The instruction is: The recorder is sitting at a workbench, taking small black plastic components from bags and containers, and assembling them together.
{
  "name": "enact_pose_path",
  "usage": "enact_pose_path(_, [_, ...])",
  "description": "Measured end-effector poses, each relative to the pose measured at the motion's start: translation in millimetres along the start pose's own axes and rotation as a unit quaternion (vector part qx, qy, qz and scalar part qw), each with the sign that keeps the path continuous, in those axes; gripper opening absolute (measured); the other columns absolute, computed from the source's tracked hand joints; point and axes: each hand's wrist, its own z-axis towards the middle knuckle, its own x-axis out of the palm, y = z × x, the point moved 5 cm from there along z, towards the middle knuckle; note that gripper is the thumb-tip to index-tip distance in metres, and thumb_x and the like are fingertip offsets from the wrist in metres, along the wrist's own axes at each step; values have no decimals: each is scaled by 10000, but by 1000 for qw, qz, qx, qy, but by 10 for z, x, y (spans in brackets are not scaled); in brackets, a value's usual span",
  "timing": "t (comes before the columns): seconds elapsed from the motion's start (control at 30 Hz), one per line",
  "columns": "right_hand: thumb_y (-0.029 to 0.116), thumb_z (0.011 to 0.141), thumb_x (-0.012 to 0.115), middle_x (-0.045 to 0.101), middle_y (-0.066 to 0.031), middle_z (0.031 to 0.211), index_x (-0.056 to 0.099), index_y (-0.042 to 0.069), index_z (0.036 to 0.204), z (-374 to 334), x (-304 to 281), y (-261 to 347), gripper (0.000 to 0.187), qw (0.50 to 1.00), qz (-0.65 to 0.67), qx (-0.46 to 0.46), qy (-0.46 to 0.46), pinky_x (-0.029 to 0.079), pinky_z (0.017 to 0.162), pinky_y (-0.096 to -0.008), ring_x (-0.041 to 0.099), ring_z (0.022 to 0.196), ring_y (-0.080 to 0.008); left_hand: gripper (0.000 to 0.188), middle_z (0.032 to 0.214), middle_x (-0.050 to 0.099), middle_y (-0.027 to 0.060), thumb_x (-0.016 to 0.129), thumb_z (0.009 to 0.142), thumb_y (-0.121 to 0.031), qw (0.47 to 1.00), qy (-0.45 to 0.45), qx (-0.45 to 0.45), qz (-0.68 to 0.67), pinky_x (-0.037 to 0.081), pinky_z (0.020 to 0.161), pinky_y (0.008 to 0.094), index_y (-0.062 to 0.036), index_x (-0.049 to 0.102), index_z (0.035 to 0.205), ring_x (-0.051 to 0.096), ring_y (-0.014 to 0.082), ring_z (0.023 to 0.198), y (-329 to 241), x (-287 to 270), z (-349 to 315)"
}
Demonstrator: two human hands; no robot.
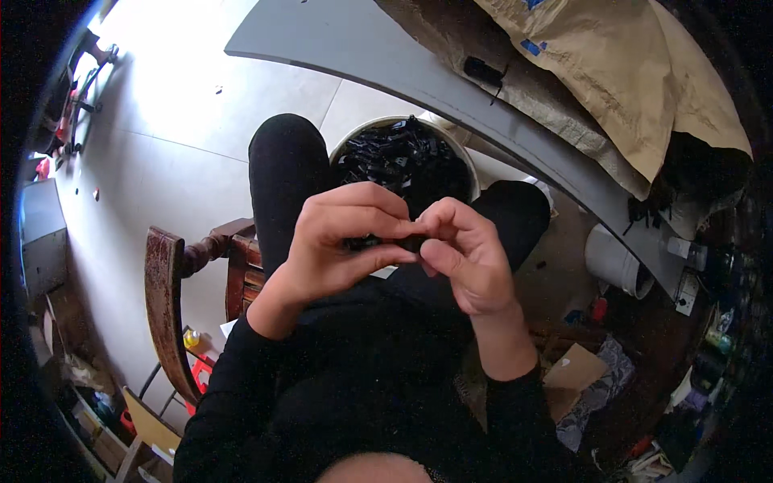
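Close together above my lap, my left hand (342,233) and my right hand (475,262) meet fingertip to fingertip. Between them they pinch a small dark piece (412,243); the fingers cover most of it, so its kind cannot be made out. Just beyond, between my knees, stands a round pale tub (473,173) heaped with shiny black plastic-looking parts (394,153). Both hands are above its near side, and the left one partly hides the contents.
A grey tabletop (362,68) slants across the upper right, bearing a brown paper sack (604,72) and a small black part (483,71). A white bucket (616,262) lies tipped under it. On my left is a wooden chair arm (165,298). Cardboard (576,370) lies lower right.
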Motion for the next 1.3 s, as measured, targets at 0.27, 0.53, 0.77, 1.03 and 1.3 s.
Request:
enact_pose_path(0.27, [108,818,568,467,36,706,479,66,827,112,-71,-131,99,992,103,-10,-78,347,539,-177,436,608,-40,228,780,576,102,737,619,-51,994,-46,-4,102,466,586,252,18,624,805,579,181,679,61,69,-60])
enact_pose_path(0.53, [355,892,477,544,-51,764,438,28,1015,79,74,-79,351,979,201,22,20,344,418,-170,480,488,-72,335,775,625,100,765,598,-191,999,22,-15,45,455,571,261,7,631,834,590,191,672,101,-33,-51])
enact_pose_path(0.77, [405,876,491,521,-32,772,460,19,920,37,-10,-194,390,971,-62,-150,-173,325,443,-169,461,552,-58,282,592,583,52,777,588,-200,990,-24,71,119,404,430,232,-22,628,749,558,155,469,-18,81,-35])
enact_pose_path(1.03, [352,908,439,504,3,697,496,-3,985,-174,159,-231,368,965,-34,96,243,338,458,-176,420,530,-38,208,548,549,33,754,645,-197,987,150,41,-27,364,406,261,-55,631,735,524,174,439,26,43,-87])
enact_pose_path(1.3, [251,860,520,548,-113,838,536,10,975,67,-67,32,268,877,-451,-150,67,440,707,-329,552,781,-216,223,587,555,64,737,667,-181,990,122,-26,62,419,465,274,-47,608,788,543,198,487,291,74,-161])
